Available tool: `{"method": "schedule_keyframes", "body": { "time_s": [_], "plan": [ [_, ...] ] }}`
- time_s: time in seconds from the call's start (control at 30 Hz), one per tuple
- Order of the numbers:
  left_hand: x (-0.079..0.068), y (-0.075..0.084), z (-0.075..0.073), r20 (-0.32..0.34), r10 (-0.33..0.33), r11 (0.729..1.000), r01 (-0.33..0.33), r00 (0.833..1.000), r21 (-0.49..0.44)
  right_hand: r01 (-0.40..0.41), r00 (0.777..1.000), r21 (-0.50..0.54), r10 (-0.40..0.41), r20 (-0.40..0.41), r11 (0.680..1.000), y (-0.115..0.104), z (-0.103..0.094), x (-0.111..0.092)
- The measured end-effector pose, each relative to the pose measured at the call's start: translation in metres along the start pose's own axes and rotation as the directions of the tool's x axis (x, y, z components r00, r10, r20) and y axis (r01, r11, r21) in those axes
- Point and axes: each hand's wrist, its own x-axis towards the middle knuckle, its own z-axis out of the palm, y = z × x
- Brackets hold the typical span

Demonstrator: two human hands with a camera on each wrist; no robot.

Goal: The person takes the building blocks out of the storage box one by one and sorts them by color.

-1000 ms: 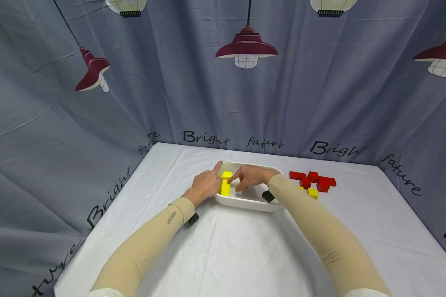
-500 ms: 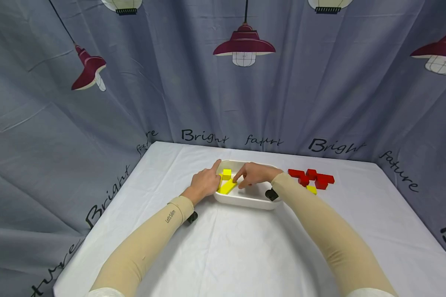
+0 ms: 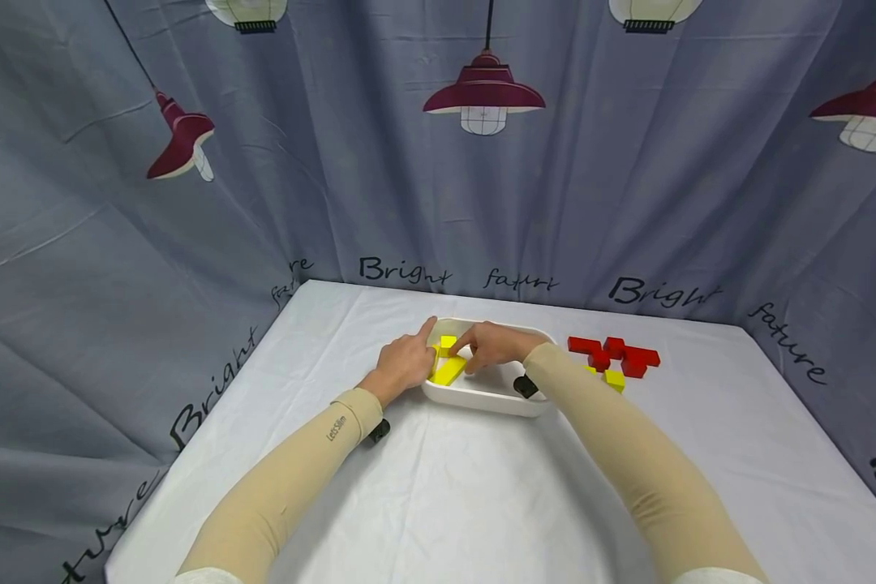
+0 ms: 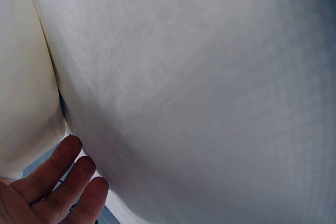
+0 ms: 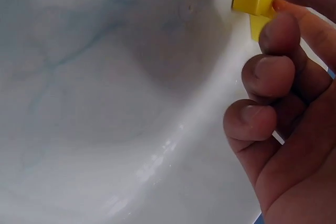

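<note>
Inside the white tray (image 3: 485, 402) sit 3 yellow blocks (image 3: 449, 372), left hand (image 3: 403, 362) released, right hand (image 3: 492, 344) of unclear grip, red blocks (image 3: 585, 345) and outer yellow cube (image 3: 615, 380) seemingly left.

At twelve o'clock I'm seeing the tray (image 3: 482, 401) as smooth and white, plastic or ceramic, I can't say from out here; my right wrist feed is showing glossy highlights along its curve. Toward the tray's nine o'clock, the yellow blocks (image 3: 448, 371) are looking smooth, with a slight sheen on that same feed. At one o'clock the red blocks (image 3: 633, 362) are showing even colour, too small for me to be judging their finish. The white tablecloth (image 3: 438, 487) is looking matt, the left wrist feed revealing faint weave. The beige sleeves (image 3: 285, 487) are appearing as matt cloth; beyond, at twelve, the curtain (image 3: 380, 178) is hanging in creased, printed fabric.
</note>
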Motion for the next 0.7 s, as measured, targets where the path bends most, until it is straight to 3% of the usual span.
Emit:
{"method": "schedule_keyframes", "body": {
  "time_s": [0.23,0.7],
  "plan": [
    [-0.001,-0.001,0.000,-0.006,0.007,1.000,-0.007,1.000,0.000,0.016,1.000,-0.074,-0.018,-0.025,0.997,0.003,0.002,0.002],
    [-0.001,-0.001,0.000,0.002,0.012,1.000,-0.012,1.000,0.004,-0.005,1.000,-0.123,0.001,-0.029,0.992,0.010,0.003,-0.001]
  ]
}}
